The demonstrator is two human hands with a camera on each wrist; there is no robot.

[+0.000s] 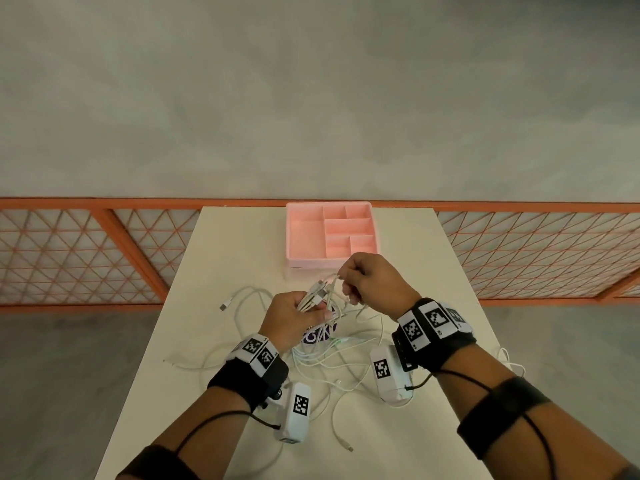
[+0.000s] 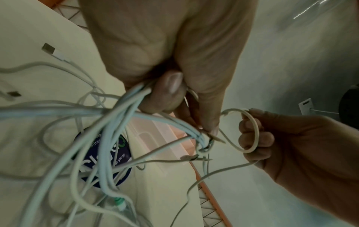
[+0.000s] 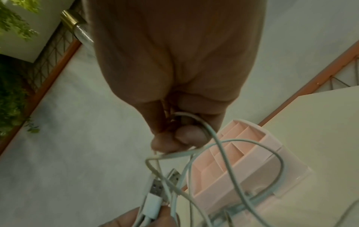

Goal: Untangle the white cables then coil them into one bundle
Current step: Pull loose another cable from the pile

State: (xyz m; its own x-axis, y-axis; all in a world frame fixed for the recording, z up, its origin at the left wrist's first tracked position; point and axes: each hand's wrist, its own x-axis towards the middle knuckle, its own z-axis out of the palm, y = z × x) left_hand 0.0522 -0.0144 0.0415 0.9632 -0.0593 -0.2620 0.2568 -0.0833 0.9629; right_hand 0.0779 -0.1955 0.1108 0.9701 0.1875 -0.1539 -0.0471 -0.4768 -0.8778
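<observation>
Several white cables (image 1: 322, 362) lie tangled on the table, with loose USB ends scattered around. My left hand (image 1: 294, 311) grips a gathered bunch of cable ends (image 1: 317, 294) above the tangle; its thumb and fingers curl round the strands (image 2: 136, 98). Just to its right my right hand (image 1: 363, 278) pinches a single white cable loop (image 2: 250, 130) between thumb and fingers (image 3: 180, 138). USB plugs (image 3: 155, 190) stick up from the left hand's bunch. Both hands hover above the table, close together.
A pink divided tray (image 1: 330, 233) stands at the table's far edge, just behind the hands. A round dark blue sticker (image 2: 104, 159) sits on the table (image 1: 242, 244) under the cables. An orange mesh railing (image 1: 86, 251) runs behind the table.
</observation>
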